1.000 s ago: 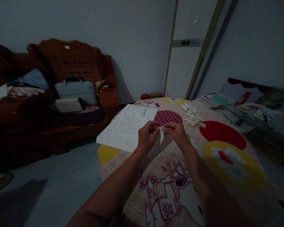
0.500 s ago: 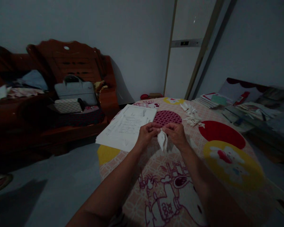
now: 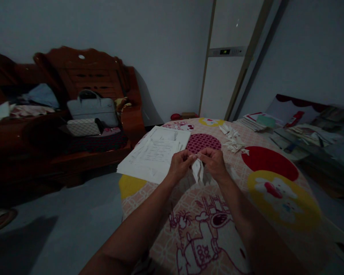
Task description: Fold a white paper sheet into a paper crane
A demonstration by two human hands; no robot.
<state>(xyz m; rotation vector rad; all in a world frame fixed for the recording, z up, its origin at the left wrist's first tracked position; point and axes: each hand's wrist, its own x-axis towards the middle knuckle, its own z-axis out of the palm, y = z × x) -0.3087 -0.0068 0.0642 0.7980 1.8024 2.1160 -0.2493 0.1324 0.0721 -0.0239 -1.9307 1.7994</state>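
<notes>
A crumpled, folded piece of white paper (image 3: 197,170) hangs between my hands above the round table. My left hand (image 3: 181,163) pinches its upper edge from the left. From the other side, my right hand (image 3: 213,162) pinches the same edge, fingertips almost touching those of the left. The paper's exact folded shape is partly hidden by my fingers. Left of my hands lies a stack of printed paper sheets (image 3: 151,156). Beyond my right hand, several crumpled white paper pieces (image 3: 232,140) lie in a loose heap.
A patterned cloth (image 3: 189,214) covers the round table. At right stands a glass-topped surface (image 3: 304,143) with papers and clutter. A wooden bench (image 3: 86,76) with a grey bag (image 3: 93,111) is at the left, and a white standing unit (image 3: 220,84) is in the corner.
Both hands stay pinched on the paper piece, with only slight finger movement. The whole view has shifted very slightly.
</notes>
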